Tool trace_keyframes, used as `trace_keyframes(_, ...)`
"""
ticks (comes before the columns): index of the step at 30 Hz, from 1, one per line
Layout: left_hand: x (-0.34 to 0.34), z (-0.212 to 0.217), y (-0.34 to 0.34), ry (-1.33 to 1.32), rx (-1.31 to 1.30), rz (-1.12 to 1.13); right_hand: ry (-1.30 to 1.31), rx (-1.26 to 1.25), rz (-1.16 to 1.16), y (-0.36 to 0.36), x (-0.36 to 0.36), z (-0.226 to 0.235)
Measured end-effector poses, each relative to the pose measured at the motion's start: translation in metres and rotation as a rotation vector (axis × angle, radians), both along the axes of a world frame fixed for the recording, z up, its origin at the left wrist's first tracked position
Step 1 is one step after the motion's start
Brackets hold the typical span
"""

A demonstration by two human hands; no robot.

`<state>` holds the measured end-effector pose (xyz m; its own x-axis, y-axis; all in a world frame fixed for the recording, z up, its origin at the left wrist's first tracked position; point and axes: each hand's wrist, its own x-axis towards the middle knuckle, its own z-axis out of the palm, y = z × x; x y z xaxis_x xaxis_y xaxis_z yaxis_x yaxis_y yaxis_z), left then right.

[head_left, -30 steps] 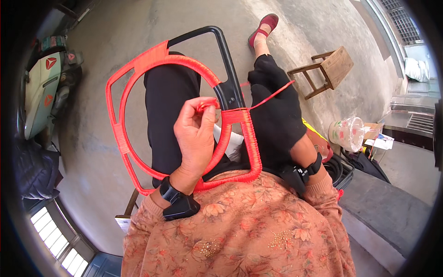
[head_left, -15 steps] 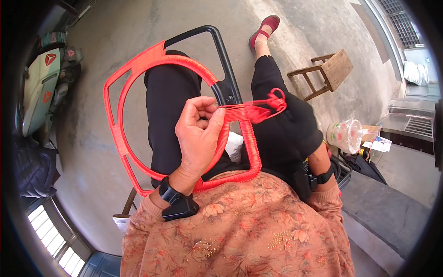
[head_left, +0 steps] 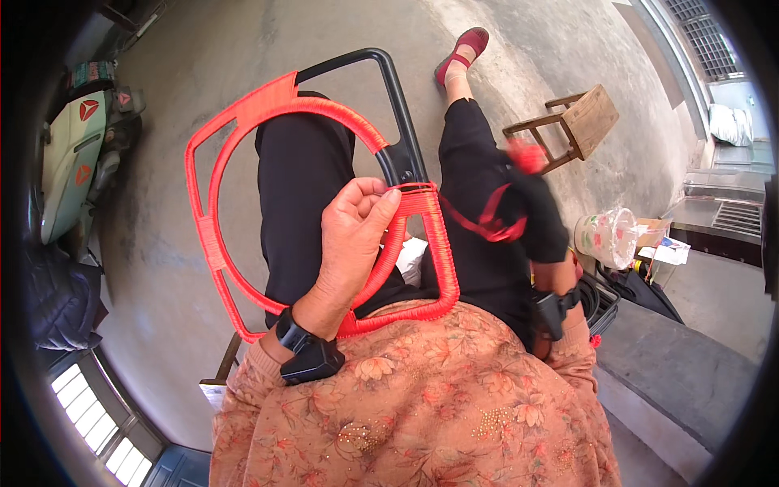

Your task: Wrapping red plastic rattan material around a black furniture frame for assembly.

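A black metal frame (head_left: 401,105) with a round inner ring lies across my lap, mostly wrapped in red cord (head_left: 448,268). Its upper right part is bare black. My left hand (head_left: 357,227) is closed at the end of the wrapping, thumb and fingers pinching the frame and the cord there. From this spot a slack length of red strand (head_left: 491,219) runs right and loops. My right hand (head_left: 540,215), in a black glove, is over my right thigh, blurred by motion. A bunch of red cord (head_left: 527,156) shows at its fingertips; the fingers themselves are hard to make out.
A small wooden stool (head_left: 586,122) stands on the concrete floor ahead to the right. On the right are a clear plastic-wrapped tub (head_left: 607,237) and a grey ledge (head_left: 649,357). A pale green scooter (head_left: 75,162) is parked at the left, by a dark padded jacket (head_left: 65,288).
The bunch of red cord has moved right and away from me with my right hand, and its strand has lengthened and slackened. My left hand keeps its pinch on the frame.
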<state>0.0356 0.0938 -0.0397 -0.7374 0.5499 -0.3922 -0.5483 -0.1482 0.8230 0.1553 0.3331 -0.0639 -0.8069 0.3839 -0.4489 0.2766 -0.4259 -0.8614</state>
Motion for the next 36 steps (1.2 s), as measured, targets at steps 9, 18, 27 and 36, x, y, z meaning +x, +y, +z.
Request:
trace_keyframes(9, -0.002, -0.002, 0.0, -0.027, 0.066, 0.02, -0.117, -0.236, 0.198, -0.049, -0.019, 0.004)
trace_keyframes(18, -0.006, -0.003, -0.006, -0.126, 0.17, -0.037, 0.586, -0.825, 0.059, -0.046, -0.051, -0.003)
trace_keyframes(27, -0.006, -0.006, -0.007, -0.153, 0.126, -0.073, 0.073, -0.408, -0.178, -0.022, -0.029, -0.004)
trace_keyframes(36, -0.005, -0.001, -0.003, -0.064, 0.073, -0.005, 0.163, 0.788, -0.357, -0.016, -0.06, 0.035)
